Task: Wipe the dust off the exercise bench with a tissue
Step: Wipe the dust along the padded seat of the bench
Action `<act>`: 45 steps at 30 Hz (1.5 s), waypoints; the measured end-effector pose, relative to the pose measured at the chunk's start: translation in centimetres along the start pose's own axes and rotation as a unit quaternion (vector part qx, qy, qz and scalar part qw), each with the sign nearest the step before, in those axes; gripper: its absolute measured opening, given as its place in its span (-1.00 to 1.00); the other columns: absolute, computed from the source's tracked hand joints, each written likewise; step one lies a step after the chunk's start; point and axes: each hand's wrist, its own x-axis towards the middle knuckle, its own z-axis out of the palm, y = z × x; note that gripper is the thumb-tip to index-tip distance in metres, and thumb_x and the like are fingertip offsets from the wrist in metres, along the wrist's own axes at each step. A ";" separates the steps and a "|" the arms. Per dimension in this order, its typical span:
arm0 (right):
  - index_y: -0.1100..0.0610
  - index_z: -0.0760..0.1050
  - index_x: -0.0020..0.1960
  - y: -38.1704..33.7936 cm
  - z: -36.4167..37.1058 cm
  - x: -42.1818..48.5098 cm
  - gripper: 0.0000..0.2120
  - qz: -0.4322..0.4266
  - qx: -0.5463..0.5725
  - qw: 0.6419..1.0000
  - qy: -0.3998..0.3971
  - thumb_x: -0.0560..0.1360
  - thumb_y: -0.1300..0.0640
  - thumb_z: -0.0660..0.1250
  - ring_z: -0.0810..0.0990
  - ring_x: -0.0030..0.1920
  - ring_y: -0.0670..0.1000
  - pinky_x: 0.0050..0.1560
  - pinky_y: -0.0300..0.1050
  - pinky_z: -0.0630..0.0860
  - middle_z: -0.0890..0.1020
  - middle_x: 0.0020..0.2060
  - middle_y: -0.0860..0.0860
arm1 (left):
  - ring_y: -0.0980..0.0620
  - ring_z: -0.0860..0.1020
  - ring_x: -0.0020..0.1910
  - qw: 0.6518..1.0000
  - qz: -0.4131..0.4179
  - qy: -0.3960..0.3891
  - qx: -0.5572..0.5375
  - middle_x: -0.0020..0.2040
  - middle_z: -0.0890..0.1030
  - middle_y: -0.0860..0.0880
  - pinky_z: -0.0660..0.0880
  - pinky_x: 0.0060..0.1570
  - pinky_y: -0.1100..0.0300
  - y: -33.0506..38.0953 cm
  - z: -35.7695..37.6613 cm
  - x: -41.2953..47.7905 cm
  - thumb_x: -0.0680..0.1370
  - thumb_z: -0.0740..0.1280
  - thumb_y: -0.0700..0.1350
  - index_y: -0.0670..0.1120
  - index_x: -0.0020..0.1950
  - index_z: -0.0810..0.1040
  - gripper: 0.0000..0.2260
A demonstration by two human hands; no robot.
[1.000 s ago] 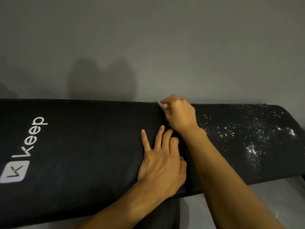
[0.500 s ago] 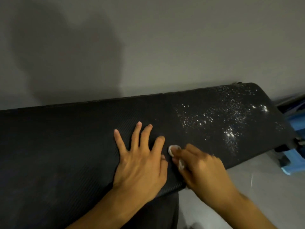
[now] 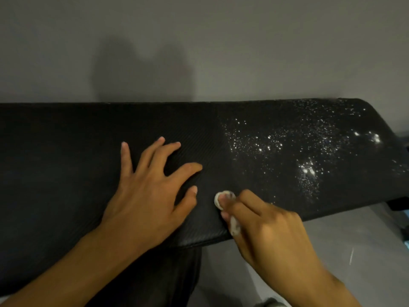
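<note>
I see my left hand (image 3: 150, 191) spread flat on the black exercise bench (image 3: 66, 151). At its 3 o'clock, my right hand (image 3: 265, 227) pinches the wadded tissue (image 3: 223, 197) against the pad near its front edge; dust (image 3: 305, 151) speckles 2 o'clock.

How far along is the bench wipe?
Done: the left and middle of the bench look speck-free. In hand: the right hand holds the tissue on it near the front edge, just left of the dust; the left hand rests flat beside it. Left: the dusty right end.
</note>
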 end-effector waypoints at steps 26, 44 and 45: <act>-0.11 0.59 0.13 3.2 -1.0 -2.2 -0.77 -0.027 0.080 0.996 -0.021 0.57 -0.03 0.21 0.55 -0.37 -0.02 -0.55 -0.09 0.43 0.51 -0.20 -0.11 | -0.14 0.14 0.62 1.000 -0.006 -0.009 0.012 0.61 0.25 -0.07 0.01 0.47 -0.50 5.3 1.9 1.4 0.62 -0.02 0.09 0.29 0.53 0.27 -0.54; -0.06 0.54 0.24 2.8 0.9 4.4 -0.76 0.102 0.014 0.995 -0.007 0.60 -0.03 0.24 0.64 -0.21 0.13 -0.35 0.01 0.54 0.53 -0.06 -0.06 | -0.18 0.10 0.63 0.998 -0.049 0.024 0.017 0.62 0.22 -0.12 -0.05 0.45 -0.52 5.4 2.1 0.7 0.62 -0.04 0.14 0.29 0.55 0.27 -0.52; -0.06 0.52 0.26 2.4 0.6 3.7 -0.74 0.081 0.018 0.996 -0.021 0.60 -0.02 0.24 0.63 -0.23 0.10 -0.38 0.00 0.54 0.52 -0.07 -0.08 | -0.18 0.11 0.63 0.998 -0.048 0.023 0.019 0.62 0.22 -0.13 -0.04 0.45 -0.52 5.4 2.2 0.7 0.62 -0.04 0.14 0.28 0.55 0.27 -0.52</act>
